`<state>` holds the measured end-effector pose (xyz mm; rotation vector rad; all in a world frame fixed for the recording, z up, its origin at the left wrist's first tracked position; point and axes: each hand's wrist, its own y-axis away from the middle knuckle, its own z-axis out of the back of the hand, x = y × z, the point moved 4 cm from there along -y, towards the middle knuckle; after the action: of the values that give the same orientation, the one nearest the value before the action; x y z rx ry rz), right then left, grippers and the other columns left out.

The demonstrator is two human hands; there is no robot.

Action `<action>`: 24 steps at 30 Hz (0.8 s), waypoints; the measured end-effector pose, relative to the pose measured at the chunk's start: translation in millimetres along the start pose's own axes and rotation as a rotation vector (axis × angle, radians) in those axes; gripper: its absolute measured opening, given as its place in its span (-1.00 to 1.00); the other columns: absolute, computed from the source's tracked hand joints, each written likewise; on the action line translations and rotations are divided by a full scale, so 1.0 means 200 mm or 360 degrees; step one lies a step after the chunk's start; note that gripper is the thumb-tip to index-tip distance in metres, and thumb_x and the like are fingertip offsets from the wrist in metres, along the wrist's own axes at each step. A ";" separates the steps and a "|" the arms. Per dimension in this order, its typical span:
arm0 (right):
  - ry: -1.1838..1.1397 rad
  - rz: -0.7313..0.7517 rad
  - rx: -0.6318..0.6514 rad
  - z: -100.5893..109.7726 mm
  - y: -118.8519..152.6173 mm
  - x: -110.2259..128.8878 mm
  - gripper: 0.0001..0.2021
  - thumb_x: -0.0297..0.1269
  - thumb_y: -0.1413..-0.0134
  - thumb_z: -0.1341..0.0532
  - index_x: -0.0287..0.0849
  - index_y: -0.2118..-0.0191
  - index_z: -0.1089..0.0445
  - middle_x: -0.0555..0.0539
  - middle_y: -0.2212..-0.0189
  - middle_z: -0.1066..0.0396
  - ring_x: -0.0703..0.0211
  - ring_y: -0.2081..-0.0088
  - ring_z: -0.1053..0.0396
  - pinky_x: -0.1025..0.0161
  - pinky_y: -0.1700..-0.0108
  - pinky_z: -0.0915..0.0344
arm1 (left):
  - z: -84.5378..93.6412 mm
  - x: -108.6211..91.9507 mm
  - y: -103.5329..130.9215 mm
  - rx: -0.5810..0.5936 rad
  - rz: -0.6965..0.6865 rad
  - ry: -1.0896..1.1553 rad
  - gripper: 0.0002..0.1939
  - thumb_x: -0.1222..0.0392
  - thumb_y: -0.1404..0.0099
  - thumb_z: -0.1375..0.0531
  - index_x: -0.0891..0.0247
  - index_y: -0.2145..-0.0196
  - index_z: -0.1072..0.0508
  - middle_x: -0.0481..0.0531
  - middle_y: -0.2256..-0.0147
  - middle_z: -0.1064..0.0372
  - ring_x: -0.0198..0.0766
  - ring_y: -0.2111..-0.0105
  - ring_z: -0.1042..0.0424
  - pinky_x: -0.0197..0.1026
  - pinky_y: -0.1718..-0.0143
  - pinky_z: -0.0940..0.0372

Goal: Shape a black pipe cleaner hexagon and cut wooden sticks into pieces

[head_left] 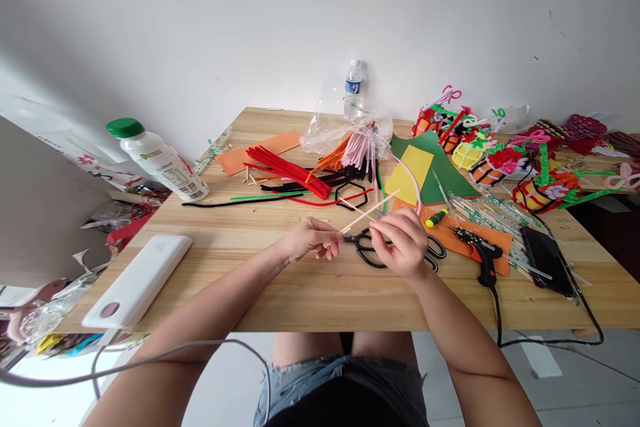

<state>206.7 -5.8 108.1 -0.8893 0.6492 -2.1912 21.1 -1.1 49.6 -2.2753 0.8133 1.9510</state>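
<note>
My left hand (315, 239) pinches a thin wooden stick (380, 205) that slants up to the right. My right hand (403, 241) has its fingers closed on a second wooden stick (351, 206), which crosses the first just in front of the fingers. Beneath both hands lie black-handled scissors (363, 255) on the table, partly covered by the right hand. Just beyond them is a black hexagon of pipe cleaner (366, 197). A bundle of red pipe cleaners (290, 170) rests further back, with orange pipe cleaners (334, 159) and pink ones (360, 147) beside it.
On the wooden table (225, 307), a white power bank (137, 280) and white bottle (160, 160) stand left. At right are a glue gun (483, 253), wrapped sticks (500, 223), a phone (545, 260) and decorated crafts (545, 193). Green card (440, 167) and a water bottle (353, 90) sit behind.
</note>
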 end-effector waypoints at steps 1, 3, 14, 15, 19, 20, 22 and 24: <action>-0.0063 -0.0058 -0.0014 0.00 0.01 0.00 -0.82 -0.26 -0.12 -0.16 -0.13 0.41 -0.50 -0.15 0.44 -0.44 0.09 0.36 -0.30 0.11 0.24 -0.23 | 0.00 -0.01 0.00 -0.0023 -0.0040 0.0052 -0.73 0.08 0.06 -0.36 0.40 0.54 -0.54 0.13 0.61 -0.45 -0.29 0.65 -0.39 -0.34 0.71 -0.08; -0.0239 -0.0222 0.0119 -0.04 0.02 0.00 -0.75 -0.23 -0.15 -0.14 -0.15 0.46 -0.48 -0.11 0.53 -0.39 0.19 0.50 -0.24 0.19 0.38 -0.21 | 0.00 -0.02 0.01 -0.0032 -0.0110 0.0115 -0.73 0.08 0.05 -0.37 0.40 0.52 -0.55 0.13 0.60 -0.46 -0.30 0.64 -0.38 -0.34 0.71 -0.08; -0.0155 -0.0479 0.0668 -0.18 0.04 -0.06 -0.78 -0.32 -0.17 -0.11 -0.20 0.28 -0.51 -0.14 0.33 -0.46 0.15 0.32 -0.36 0.24 0.25 -0.27 | -0.03 -0.04 0.03 -0.0061 -0.0277 0.0152 -0.68 0.03 0.03 -0.37 0.41 0.49 -0.56 0.10 0.60 -0.45 -0.30 0.63 -0.37 -0.30 0.67 -0.16; 0.0116 -0.0436 0.0740 -0.18 0.04 -0.07 -0.79 -0.39 -0.15 -0.10 -0.22 0.27 -0.51 -0.18 0.29 -0.45 0.08 0.24 -0.36 0.20 0.17 -0.27 | -0.02 -0.04 0.02 -0.0107 -0.0303 0.0158 -0.68 0.03 0.02 -0.37 0.41 0.48 -0.56 0.10 0.60 -0.45 -0.30 0.63 -0.37 -0.30 0.66 -0.16; 0.0816 -0.0337 0.1147 -0.17 0.07 -0.10 -0.72 -0.50 -0.02 -0.13 -0.29 0.12 -0.45 -0.31 0.17 -0.39 -0.11 0.06 -0.30 0.08 0.05 -0.23 | 0.04 -0.05 0.02 -0.0267 -0.0389 0.0190 -0.69 0.03 0.01 -0.36 0.40 0.48 -0.54 0.10 0.60 -0.45 -0.31 0.63 -0.35 -0.28 0.65 -0.15; 0.0850 -0.0304 0.1232 -0.18 0.08 -0.10 -0.67 -0.50 0.01 -0.15 -0.29 0.07 -0.42 -0.31 0.15 -0.37 -0.11 0.05 -0.29 0.08 0.05 -0.23 | 0.05 -0.06 0.01 -0.0289 -0.0409 0.0203 -0.69 0.03 0.01 -0.36 0.40 0.48 -0.54 0.09 0.60 -0.44 -0.31 0.64 -0.35 -0.28 0.65 -0.15; 0.0866 -0.0232 0.1304 -0.20 0.10 -0.08 -0.56 -0.50 0.05 -0.17 -0.28 -0.04 -0.35 -0.31 0.11 -0.35 -0.12 0.04 -0.29 0.09 0.06 -0.23 | 0.06 -0.07 0.02 -0.0316 -0.0445 0.0227 -0.68 0.03 0.02 -0.36 0.40 0.48 -0.54 0.08 0.61 -0.44 -0.32 0.64 -0.34 -0.28 0.66 -0.14; 0.0895 -0.0187 0.1299 -0.21 0.11 -0.06 -0.48 -0.53 0.06 -0.16 -0.27 -0.11 -0.28 -0.31 0.11 -0.35 -0.13 0.06 -0.30 0.08 0.08 -0.24 | 0.07 -0.08 0.02 -0.0321 -0.0467 0.0235 -0.68 0.03 0.02 -0.37 0.40 0.48 -0.54 0.08 0.61 -0.43 -0.31 0.64 -0.34 -0.28 0.66 -0.14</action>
<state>190.9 -3.7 61.0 0.1190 -0.1012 -2.4941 6.3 6.0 61.9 -2.5029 0.2755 1.8230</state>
